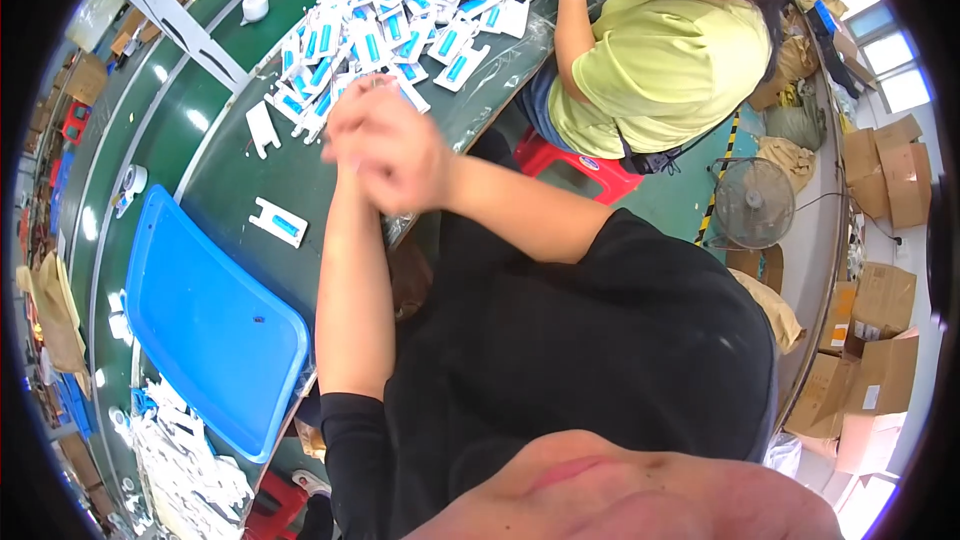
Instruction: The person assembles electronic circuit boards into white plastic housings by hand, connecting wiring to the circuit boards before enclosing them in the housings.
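Dark green table [235, 155] curved through a cluttered workshop, with cardboard boxes [885, 315] stacked on the right. At its near edge the person's left hand [350, 125] and right hand [400, 165] were pressed together, fingers [345, 110] curled in close; whether they pinched anything between them could not be told, since the hands blurred and covered each other. Just beyond them, touching the far side of the hands, spread a heap of white cards with blue inserts [400, 10]. One single card [278, 223] lay apart, to the left. Nearer on the left sat a blue tray [200, 330], and past it another white pile [190, 470]. Far right, a co-worker in a yellow-green shirt [660, 60] worked at the same table, beside a red stool [575, 165] and a floor fan [753, 202].
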Demonstrator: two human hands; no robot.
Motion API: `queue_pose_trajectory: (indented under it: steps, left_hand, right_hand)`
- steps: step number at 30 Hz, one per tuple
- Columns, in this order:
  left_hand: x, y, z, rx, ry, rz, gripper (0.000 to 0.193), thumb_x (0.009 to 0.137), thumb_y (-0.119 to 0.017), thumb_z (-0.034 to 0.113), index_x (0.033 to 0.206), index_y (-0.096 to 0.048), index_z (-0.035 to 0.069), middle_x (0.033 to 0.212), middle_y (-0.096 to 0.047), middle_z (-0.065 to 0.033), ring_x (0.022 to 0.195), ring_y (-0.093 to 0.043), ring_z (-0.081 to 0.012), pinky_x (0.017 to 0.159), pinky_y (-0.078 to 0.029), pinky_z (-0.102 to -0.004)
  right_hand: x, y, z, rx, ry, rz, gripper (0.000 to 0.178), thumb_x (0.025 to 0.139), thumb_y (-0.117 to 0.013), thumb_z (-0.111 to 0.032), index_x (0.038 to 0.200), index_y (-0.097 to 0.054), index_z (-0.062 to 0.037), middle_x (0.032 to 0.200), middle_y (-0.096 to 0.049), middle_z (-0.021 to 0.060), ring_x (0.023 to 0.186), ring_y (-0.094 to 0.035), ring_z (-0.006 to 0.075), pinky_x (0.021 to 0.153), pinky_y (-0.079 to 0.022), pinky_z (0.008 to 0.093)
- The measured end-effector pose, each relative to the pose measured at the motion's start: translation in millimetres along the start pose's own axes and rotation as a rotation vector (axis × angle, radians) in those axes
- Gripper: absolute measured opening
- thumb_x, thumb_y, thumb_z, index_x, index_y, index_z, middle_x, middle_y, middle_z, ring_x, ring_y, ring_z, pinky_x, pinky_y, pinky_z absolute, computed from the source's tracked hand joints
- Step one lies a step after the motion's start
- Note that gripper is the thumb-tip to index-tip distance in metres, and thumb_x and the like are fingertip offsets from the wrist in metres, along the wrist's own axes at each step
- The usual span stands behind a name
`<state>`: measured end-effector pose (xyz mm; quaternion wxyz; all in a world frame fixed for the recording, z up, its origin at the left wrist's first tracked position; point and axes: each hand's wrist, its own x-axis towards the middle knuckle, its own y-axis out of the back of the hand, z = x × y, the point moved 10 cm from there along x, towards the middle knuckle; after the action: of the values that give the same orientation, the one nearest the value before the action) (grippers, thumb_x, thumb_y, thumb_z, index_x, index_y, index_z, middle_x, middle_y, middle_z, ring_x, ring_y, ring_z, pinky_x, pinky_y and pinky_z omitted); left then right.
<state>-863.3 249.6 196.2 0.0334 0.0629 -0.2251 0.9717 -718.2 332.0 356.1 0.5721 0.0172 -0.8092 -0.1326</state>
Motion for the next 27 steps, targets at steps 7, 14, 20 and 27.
queue_pose_trajectory:
  steps: [7,14,20,27]
  left_hand:
    - [-5,-41,20,0.067,-0.077,-0.005,0.015,0.088,-0.07,0.001,0.104,-0.073,0.001,0.089,-0.073,-0.006,0.076,-0.067,-0.0116,0.067,-0.053,-0.0252]
    - [-13,-24,18,0.057,0.025,0.041,0.013,0.097,-0.067,0.01,0.1,-0.073,-0.001,0.077,-0.068,-0.002,0.058,-0.058,-0.0084,0.053,-0.048,-0.0247]
    - [-12,-38,24,0.207,-0.015,0.001,0.018,0.099,-0.065,0.011,0.101,-0.073,-0.005,0.082,-0.072,-0.0084,0.061,-0.061,-0.0114,0.056,-0.052,-0.0268]
    - [-12,-30,22,0.1,0.037,0.012,0.018,0.098,-0.065,0.011,0.101,-0.073,-0.005,0.079,-0.07,-0.0082,0.06,-0.06,-0.0124,0.055,-0.052,-0.0278]
  right_hand:
    - [-4,41,42,-0.195,0.009,-0.002,0.025,0.075,-0.066,0.006,0.095,-0.077,-0.0058,0.094,-0.072,0.0113,0.082,-0.065,0.0319,0.075,-0.053,0.038]
    - [-1,55,100,-0.269,-0.286,-0.298,0.039,0.083,-0.063,0.0,0.12,-0.072,-0.0109,0.115,-0.074,0.0075,0.094,-0.072,0.0305,0.079,-0.059,0.0408]
    - [-34,57,123,-0.386,-0.402,-0.228,0.016,0.095,-0.07,-0.017,0.104,-0.075,-0.0056,0.085,-0.074,0.0123,0.073,-0.071,0.0321,0.066,-0.057,0.0386]
    - [-58,41,150,0.492,-0.69,-0.023,0.014,0.099,-0.07,-0.013,0.096,-0.077,-0.0008,0.113,-0.071,0.0089,0.078,-0.061,0.0079,0.067,-0.048,0.0248]
